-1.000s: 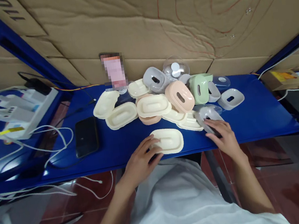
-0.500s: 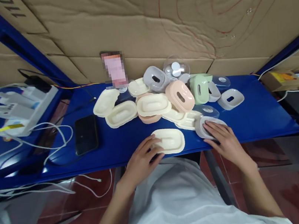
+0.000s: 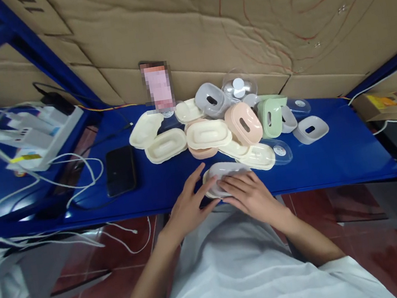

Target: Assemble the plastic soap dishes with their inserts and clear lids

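1. Resting the grey cover (image 3: 226, 168) on a cream tray (image 3: 211, 194), in front of the peach cover (image 3: 243, 123) and a little to its left.
2. Bending the right hand (image 3: 250, 193) over the grey cover, holding it from above with fingers lying close together.
3. Spreading the left hand (image 3: 188, 204) well open — touching the left end of the grey cover with fingers and thumb apart.
4. Showing a raised cream tray (image 3: 208, 133) just left of the peach cover, overlying a peach piece (image 3: 202, 154).
5. Seeing a clear lid (image 3: 284, 156) to the front right of the peach cover, and a green cover (image 3: 270, 118) just right of it.
6. Seeing a dark phone (image 3: 120, 171) well left of the peach cover — and, farther left, a crowded power strip (image 3: 57, 138).
7. Placing cardboard (image 3: 181, 32) behind the peach cover.
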Action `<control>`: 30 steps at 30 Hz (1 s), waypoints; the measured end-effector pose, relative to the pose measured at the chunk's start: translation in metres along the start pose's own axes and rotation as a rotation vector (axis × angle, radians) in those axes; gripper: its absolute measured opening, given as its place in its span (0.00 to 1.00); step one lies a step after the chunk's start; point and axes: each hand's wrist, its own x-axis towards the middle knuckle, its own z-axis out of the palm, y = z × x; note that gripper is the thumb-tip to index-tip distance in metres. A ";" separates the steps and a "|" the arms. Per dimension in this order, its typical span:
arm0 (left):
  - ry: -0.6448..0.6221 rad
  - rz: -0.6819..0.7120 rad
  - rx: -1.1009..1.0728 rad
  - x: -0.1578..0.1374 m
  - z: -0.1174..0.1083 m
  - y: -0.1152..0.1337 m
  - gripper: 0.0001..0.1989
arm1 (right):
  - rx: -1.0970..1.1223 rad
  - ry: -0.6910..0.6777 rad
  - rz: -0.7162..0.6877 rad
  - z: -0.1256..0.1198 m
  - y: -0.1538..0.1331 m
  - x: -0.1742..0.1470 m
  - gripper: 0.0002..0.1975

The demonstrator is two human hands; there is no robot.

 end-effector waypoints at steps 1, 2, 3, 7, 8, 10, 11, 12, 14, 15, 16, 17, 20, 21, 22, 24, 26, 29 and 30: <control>-0.010 0.018 0.021 0.000 0.000 -0.001 0.30 | -0.012 -0.011 -0.027 0.001 0.000 0.002 0.21; -0.012 0.034 0.037 0.001 0.000 -0.003 0.27 | -0.023 -0.022 -0.045 0.001 0.001 0.002 0.22; -0.008 0.045 0.047 0.001 0.000 -0.004 0.25 | -0.032 -0.031 -0.046 0.001 0.002 0.000 0.23; 0.020 0.044 0.047 0.001 0.003 -0.006 0.19 | -0.050 -0.029 0.020 0.005 0.013 -0.020 0.25; 0.020 0.038 0.047 0.001 0.003 -0.006 0.18 | -0.042 -0.026 0.023 0.007 0.015 -0.026 0.25; 0.012 0.014 0.039 0.000 0.003 -0.005 0.18 | -0.020 -0.021 0.000 0.009 0.022 -0.037 0.27; 0.006 -0.001 0.028 0.000 0.003 -0.004 0.18 | -0.017 -0.005 -0.002 0.008 0.027 -0.042 0.27; 0.001 -0.016 0.009 -0.001 0.002 -0.004 0.17 | -0.026 0.025 0.019 0.007 0.034 -0.048 0.28; -0.012 -0.035 -0.041 -0.001 -0.001 -0.003 0.16 | -0.080 0.120 0.168 0.002 0.055 -0.061 0.29; -0.017 -0.040 -0.065 -0.002 -0.003 -0.003 0.15 | -0.114 0.173 0.285 -0.001 0.067 -0.068 0.31; -0.023 -0.043 -0.083 -0.001 -0.004 -0.003 0.14 | -0.133 0.212 0.397 -0.004 0.079 -0.075 0.32; -0.027 -0.047 -0.094 -0.001 -0.005 -0.003 0.13 | -0.128 0.235 0.479 -0.006 0.090 -0.081 0.32; -0.034 -0.061 -0.100 0.000 -0.005 -0.002 0.15 | -0.012 0.294 0.529 -0.007 0.106 -0.094 0.26; -0.035 -0.072 -0.099 0.001 -0.005 -0.001 0.17 | 0.027 0.331 0.511 -0.005 0.105 -0.096 0.23; -0.037 -0.088 -0.096 0.001 -0.004 0.000 0.20 | 0.053 0.373 0.496 -0.003 0.102 -0.096 0.19; -0.044 -0.119 -0.085 0.003 -0.002 0.002 0.25 | 0.055 0.435 0.491 0.002 0.092 -0.094 0.17; -0.058 -0.135 -0.068 0.003 -0.002 0.004 0.27 | 0.006 0.423 0.510 0.005 0.084 -0.090 0.19; -0.070 -0.133 -0.043 0.004 -0.001 0.005 0.27 | -0.017 0.305 0.492 0.006 0.082 -0.086 0.29; -0.072 -0.129 -0.038 0.004 -0.002 0.005 0.27 | 0.005 0.287 0.470 0.005 0.083 -0.086 0.29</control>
